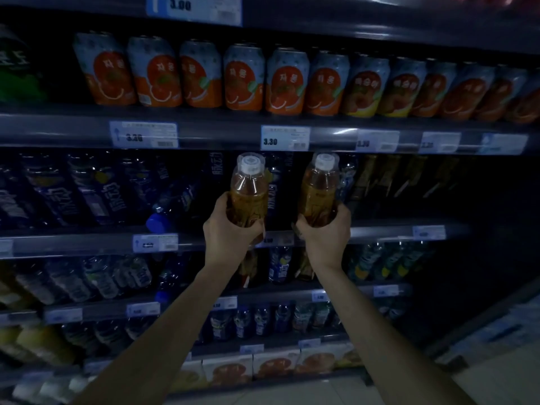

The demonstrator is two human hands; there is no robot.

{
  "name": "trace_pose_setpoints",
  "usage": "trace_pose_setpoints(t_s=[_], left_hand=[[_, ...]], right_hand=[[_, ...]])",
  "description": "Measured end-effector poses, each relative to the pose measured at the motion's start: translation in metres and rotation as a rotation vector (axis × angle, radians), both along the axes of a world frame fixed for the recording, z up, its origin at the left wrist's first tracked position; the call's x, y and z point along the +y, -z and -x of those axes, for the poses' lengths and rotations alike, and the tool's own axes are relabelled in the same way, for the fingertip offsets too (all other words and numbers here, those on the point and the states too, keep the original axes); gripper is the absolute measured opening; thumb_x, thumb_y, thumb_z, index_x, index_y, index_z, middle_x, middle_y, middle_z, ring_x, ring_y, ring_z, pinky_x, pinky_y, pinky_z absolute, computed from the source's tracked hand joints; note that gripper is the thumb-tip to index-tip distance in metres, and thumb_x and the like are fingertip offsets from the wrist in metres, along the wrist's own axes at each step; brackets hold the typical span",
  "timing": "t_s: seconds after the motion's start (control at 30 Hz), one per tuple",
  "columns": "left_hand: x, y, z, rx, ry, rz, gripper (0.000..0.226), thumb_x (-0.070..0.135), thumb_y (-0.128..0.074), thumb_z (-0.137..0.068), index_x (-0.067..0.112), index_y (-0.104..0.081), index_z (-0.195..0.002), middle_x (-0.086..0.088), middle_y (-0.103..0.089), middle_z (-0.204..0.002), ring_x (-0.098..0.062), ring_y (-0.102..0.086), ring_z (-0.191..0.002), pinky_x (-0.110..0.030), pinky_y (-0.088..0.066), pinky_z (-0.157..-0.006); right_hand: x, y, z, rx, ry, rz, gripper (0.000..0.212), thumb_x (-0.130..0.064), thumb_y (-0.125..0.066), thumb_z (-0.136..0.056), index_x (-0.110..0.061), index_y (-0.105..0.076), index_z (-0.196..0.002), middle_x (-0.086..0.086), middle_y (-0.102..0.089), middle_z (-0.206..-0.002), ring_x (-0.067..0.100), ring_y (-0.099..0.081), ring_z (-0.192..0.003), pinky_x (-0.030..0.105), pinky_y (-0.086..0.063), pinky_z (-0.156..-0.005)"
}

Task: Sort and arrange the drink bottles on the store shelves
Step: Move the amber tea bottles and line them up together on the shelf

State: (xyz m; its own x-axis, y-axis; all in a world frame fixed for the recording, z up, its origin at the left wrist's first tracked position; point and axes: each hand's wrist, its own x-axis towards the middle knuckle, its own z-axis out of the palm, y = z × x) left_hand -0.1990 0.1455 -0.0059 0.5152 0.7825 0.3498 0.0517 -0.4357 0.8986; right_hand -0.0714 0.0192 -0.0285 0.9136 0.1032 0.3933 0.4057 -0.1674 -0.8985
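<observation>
Each hand, left (pixel 230 229) and right (pixel 324 232), fingers wrapped round a tea bottle (pixel 248 191) (pixel 320 191), mid-frame; shelving them upright in the dark gap at right seems next

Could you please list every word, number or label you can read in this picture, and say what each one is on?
"3.00": price tag on the top shelf rail.
"3.30": price tag above the two amber bottles.
"3.30", blurry: price tag under the left cans.
"자몽": orange cans.
Other price tags, blue bottle labels, and the amber bottles in the left hand and right hand: too blurred.

A dim shop aisle: tiered shelves (pixel 204 133) of drink cans (pixel 287 81), price tags (pixel 285 138) along edges.
</observation>
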Motion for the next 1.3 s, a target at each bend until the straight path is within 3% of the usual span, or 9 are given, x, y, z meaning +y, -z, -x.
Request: trace_pose_setpoints(t_s=[0.17, 0.4, 0.53, 0.67, 0.73, 0.87, 1.1, 1.3], left_hand=[[-0.032, 0.003, -0.021, 0.021, 0.044, 0.022, 0.064, 0.036, -0.078, -0.065, 0.027, -0.052, -0.123, 0.016, -0.064, -0.1, 0.008, -0.059, -0.091, -0.014, -0.051, -0.076], [-0.087, 0.007, -0.069, 0.038, 0.133, 0.06, 0.068, 0.035, -0.079, -0.066, 0.024, -0.05, -0.127, 0.011, -0.065, -0.101, 0.003, -0.06, -0.09, -0.021, -0.053, -0.075], [-0.119, 0.01, -0.1, 0.061, 0.187, 0.06, 0.071, 0.036, -0.077, -0.067, 0.022, -0.048, -0.13, 0.016, -0.062, -0.097, 0.006, -0.058, -0.087, -0.012, -0.05, -0.069], [-0.147, 0.011, -0.133, 0.065, 0.198, 0.058, 0.066, 0.033, -0.078, -0.068, 0.02, -0.052, -0.127, 0.01, -0.063, -0.102, -0.002, -0.059, -0.09, -0.021, -0.052, -0.078], [-0.16, 0.01, -0.151, 0.062, 0.198, 0.059, 0.064, 0.032, -0.078, -0.068, 0.021, -0.052, -0.126, 0.01, -0.063, -0.102, -0.002, -0.058, -0.089, -0.018, -0.05, -0.078], [-0.181, 0.006, -0.185, 0.061, 0.199, 0.05, 0.063, 0.032, -0.078, -0.067, 0.022, -0.053, -0.124, 0.013, -0.063, -0.097, 0.012, -0.056, -0.082, -0.001, -0.043, -0.064], [-0.211, 0.003, -0.242, 0.053, 0.201, 0.076, 0.062, 0.03, -0.079, -0.064, 0.021, -0.055, -0.121, 0.024, -0.059, -0.087, 0.023, -0.054, -0.077, 0.001, -0.041, -0.057], [-0.224, 0.004, -0.283, 0.07, 0.189, 0.073, 0.066, 0.036, -0.077, -0.066, 0.021, -0.052, -0.125, 0.022, -0.061, -0.089, 0.021, -0.055, -0.08, -0.003, -0.048, -0.067]], right_hand=[[-0.036, -0.001, -0.012, 0.009, 0.057, 0.038, 0.073, -0.032, -0.081, -0.068, -0.012, -0.044, -0.128, 0.002, -0.05, -0.114, 0.016, -0.051, -0.105, 0.034, -0.048, -0.091], [-0.094, 0.003, -0.047, 0.07, 0.126, 0.058, 0.081, -0.032, -0.081, -0.068, -0.009, -0.04, -0.134, 0.007, -0.052, -0.12, 0.022, -0.054, -0.11, 0.041, -0.05, -0.093], [-0.131, 0.004, -0.074, 0.097, 0.164, 0.067, 0.078, -0.031, -0.08, -0.068, -0.008, -0.042, -0.132, 0.009, -0.054, -0.12, 0.023, -0.055, -0.109, 0.041, -0.049, -0.093], [-0.164, 0.004, -0.105, 0.119, 0.185, 0.048, 0.07, -0.03, -0.081, -0.068, -0.008, -0.047, -0.125, 0.011, -0.056, -0.115, 0.023, -0.058, -0.103, 0.043, -0.052, -0.088], [-0.179, 0.004, -0.12, 0.108, 0.201, 0.042, 0.067, -0.03, -0.081, -0.068, -0.008, -0.049, -0.122, 0.011, -0.057, -0.113, 0.023, -0.059, -0.102, 0.043, -0.051, -0.087], [-0.203, 0.003, -0.152, 0.118, 0.199, 0.018, 0.063, -0.028, -0.082, -0.067, -0.011, -0.051, -0.119, 0.009, -0.058, -0.111, 0.022, -0.06, -0.099, 0.042, -0.052, -0.087], [-0.235, -0.001, -0.205, 0.149, 0.196, 0.009, 0.069, -0.028, -0.081, -0.067, -0.006, -0.049, -0.124, 0.012, -0.057, -0.114, 0.025, -0.06, -0.103, 0.045, -0.055, -0.083], [-0.245, -0.005, -0.243, 0.113, 0.211, 0.041, 0.062, -0.027, -0.08, -0.067, -0.007, -0.053, -0.119, 0.01, -0.058, -0.11, 0.019, -0.059, -0.099, 0.039, -0.054, -0.085]])
